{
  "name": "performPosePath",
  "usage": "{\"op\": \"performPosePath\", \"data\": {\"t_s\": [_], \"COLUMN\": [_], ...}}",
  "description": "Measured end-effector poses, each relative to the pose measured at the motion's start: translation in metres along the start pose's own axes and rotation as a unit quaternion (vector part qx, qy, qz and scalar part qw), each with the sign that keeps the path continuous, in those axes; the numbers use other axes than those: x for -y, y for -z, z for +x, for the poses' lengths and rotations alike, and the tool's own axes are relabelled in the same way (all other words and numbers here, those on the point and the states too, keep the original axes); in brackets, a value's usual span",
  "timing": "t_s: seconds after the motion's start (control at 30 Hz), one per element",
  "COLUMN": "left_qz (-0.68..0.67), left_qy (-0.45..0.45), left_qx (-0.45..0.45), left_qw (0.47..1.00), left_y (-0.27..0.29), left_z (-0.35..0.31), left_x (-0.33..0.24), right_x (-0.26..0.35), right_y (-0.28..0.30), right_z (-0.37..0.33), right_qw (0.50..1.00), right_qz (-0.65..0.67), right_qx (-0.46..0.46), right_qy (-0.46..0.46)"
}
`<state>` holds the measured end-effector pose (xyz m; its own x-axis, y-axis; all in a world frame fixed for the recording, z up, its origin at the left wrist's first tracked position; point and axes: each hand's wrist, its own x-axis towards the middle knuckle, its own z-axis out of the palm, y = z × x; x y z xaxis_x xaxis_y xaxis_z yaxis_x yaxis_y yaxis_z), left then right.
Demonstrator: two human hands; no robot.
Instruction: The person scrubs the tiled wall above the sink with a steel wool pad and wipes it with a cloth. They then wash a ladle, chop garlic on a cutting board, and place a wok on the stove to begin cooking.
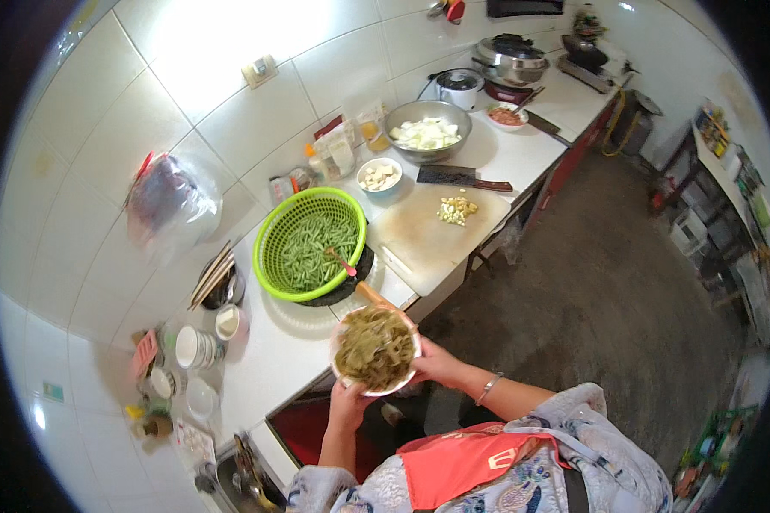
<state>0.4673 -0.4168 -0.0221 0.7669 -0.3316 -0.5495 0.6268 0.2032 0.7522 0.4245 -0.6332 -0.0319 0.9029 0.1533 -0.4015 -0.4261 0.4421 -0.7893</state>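
Between my two hands is a pale bowl (pixel 342 369) heaped with brownish-green, stringy shredded greens (pixel 374 346). My left hand (pixel 348 403) grips the bowl at its near left edge, and my right hand (pixel 437 362) holds it from the right side. The fingers beneath the bowl are hidden. A wooden handle (pixel 375 294) sticks out just beyond the bowl's far rim; what it belongs to is covered. Past it, on the counter, stands a lime-green basket (pixel 265 229) of cut green beans (pixel 316 248), with a pink-handled utensil (pixel 342 261) lying in it.
A cutting board (pixel 402 227) carries chopped pale pieces (pixel 457 210), with a cleaver (pixel 462 178) at its far edge. A small bowl (pixel 383 193) and a metal basin (pixel 428 156) stand behind. Stacked white bowls (pixel 198 348) sit at left, near a sink (pixel 231 479).
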Motion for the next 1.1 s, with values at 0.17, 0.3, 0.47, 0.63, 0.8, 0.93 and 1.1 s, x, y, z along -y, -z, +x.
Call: {"op": "performPosePath", "data": {"t_s": [0.17,0.3,0.47,0.63,0.8,0.93,1.1], "left_qz": [-0.026,0.004,-0.014,-0.041,-0.102,-0.187,-0.234], "left_qy": [0.011,0.037,0.052,0.041,-0.011,-0.052,-0.044], "left_qx": [0.040,0.087,0.162,0.189,0.015,-0.140,-0.205], "left_qw": [0.999,0.996,0.985,0.980,0.995,0.971,0.949], "left_y": [-0.087,-0.144,-0.182,-0.186,-0.163,-0.122,-0.088], "left_z": [0.017,0.030,0.050,0.081,0.129,0.186,0.229], "left_x": [0.046,0.048,0.036,0.038,0.022,-0.005,-0.028], "right_x": [0.024,0.050,0.074,0.081,0.092,0.107,0.114], "right_y": [0.083,0.126,0.167,0.191,0.207,0.219,0.225], "right_z": [-0.050,-0.077,-0.077,-0.057,-0.025,0.017,0.079], "right_qw": [0.997,0.988,0.989,0.987,0.987,0.988,0.993], "right_qz": [-0.008,-0.043,0.004,0.018,0.006,-0.019,-0.042], "right_qx": [-0.072,-0.124,-0.129,-0.144,-0.157,-0.152,-0.109], "right_qy": [0.016,0.081,0.078,0.069,0.038,0.024,0.004]}}
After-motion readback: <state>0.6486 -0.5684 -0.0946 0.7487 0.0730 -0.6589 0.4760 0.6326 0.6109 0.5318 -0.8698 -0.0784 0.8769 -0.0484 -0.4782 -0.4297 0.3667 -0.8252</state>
